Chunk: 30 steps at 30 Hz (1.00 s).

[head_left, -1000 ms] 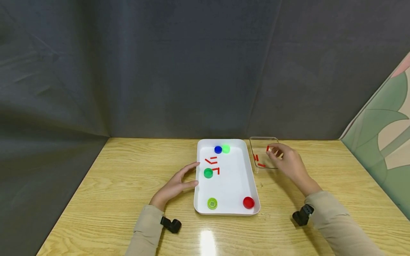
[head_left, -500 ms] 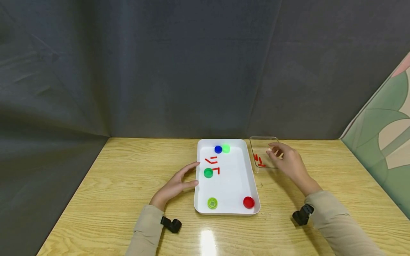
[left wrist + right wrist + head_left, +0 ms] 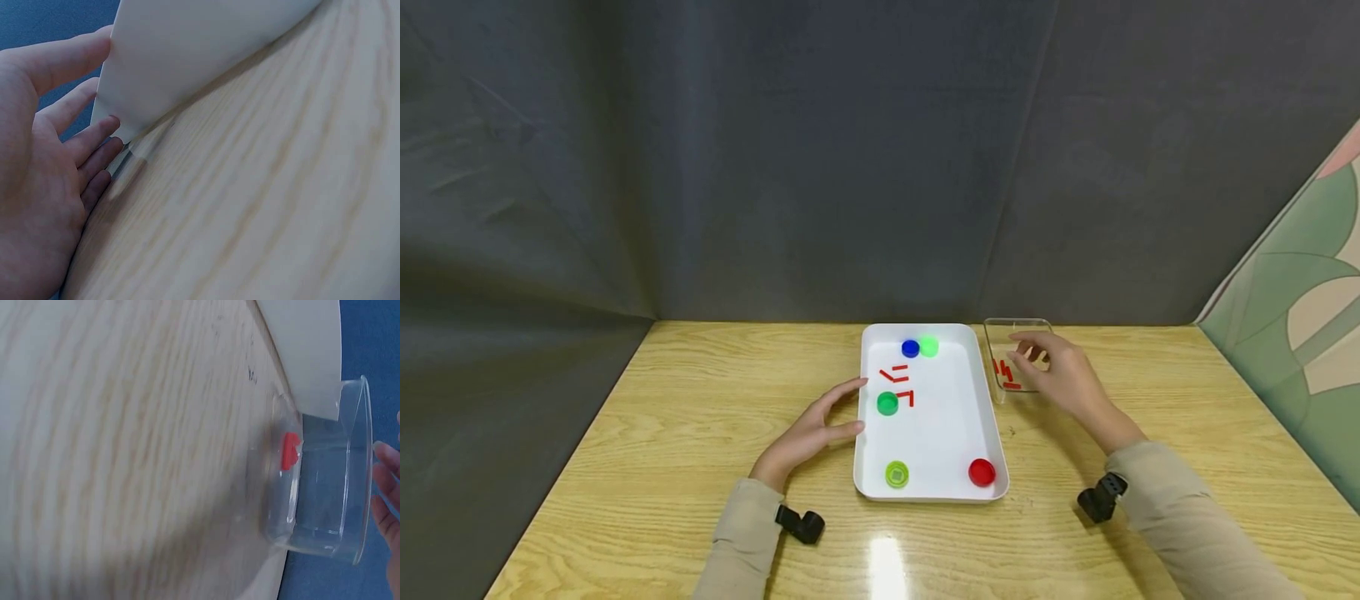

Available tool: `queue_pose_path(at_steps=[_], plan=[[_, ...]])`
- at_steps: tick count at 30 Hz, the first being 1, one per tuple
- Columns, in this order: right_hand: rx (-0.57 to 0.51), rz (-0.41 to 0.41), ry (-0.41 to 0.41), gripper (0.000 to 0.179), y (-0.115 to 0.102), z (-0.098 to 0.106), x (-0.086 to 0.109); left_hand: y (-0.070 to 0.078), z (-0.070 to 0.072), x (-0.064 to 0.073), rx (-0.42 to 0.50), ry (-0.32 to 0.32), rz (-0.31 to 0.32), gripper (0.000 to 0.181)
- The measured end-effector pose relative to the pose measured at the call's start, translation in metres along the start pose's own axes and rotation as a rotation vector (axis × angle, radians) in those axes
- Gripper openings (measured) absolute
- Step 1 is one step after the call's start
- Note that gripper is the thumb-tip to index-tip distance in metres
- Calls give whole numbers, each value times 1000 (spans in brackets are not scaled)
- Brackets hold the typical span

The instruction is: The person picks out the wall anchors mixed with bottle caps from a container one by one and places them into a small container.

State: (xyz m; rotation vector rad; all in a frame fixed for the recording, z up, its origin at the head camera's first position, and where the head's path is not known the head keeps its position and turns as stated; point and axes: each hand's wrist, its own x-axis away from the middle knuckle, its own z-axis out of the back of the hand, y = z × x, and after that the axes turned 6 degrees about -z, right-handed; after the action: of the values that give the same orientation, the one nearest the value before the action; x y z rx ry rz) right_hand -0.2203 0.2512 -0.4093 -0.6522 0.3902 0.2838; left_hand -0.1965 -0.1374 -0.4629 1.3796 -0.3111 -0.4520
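My left hand (image 3: 808,437) rests at the left side of a white rectangular tray (image 3: 951,417), its fingertips against the outer wall; the left wrist view has the fingers touching that wall (image 3: 162,56). My right hand (image 3: 1062,377) is over a clear plastic box (image 3: 1018,320), fingers loosely bent with nothing seen between them. Several small red sticks (image 3: 1007,372) lie at the near left of the box. Through the box wall in the right wrist view, the red sticks (image 3: 289,450) bunch on its bottom, and the fingertips (image 3: 384,450) show beside the rim.
Inside the tray lie several more red sticks (image 3: 900,380) and round caps: blue (image 3: 910,348), bright green (image 3: 928,346), dark green (image 3: 887,403), yellow-green (image 3: 897,474) and red (image 3: 981,472). The wooden table (image 3: 715,375) meets a dark curtain (image 3: 820,167) at the back.
A red stick held in my right hand a second ago has dropped into the clear box with the others. The right hand then shifted slightly left. My left hand and the tray stayed put.
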Motion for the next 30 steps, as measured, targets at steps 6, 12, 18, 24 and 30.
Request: queue_pose_path(at_steps=[6, 12, 18, 24, 30], plan=[[-17, 80, -30, 27, -8, -5, -6, 1, 1, -1, -5, -1, -7, 64], [-60, 75, -87, 26, -16, -11, -11, 0, 1, 0, 1, 1, -4, 64], [-58, 70, -124, 23, -27, -17, -14, 1, 0, 0, 2, 5, 1, 64], [-87, 67, -182, 24, -38, -25, -16, 1, 0, 0, 6, 1, 4, 64], [-98, 53, -233, 26, -45, -33, -17, 1, 0, 0, -3, -3, 5, 64]])
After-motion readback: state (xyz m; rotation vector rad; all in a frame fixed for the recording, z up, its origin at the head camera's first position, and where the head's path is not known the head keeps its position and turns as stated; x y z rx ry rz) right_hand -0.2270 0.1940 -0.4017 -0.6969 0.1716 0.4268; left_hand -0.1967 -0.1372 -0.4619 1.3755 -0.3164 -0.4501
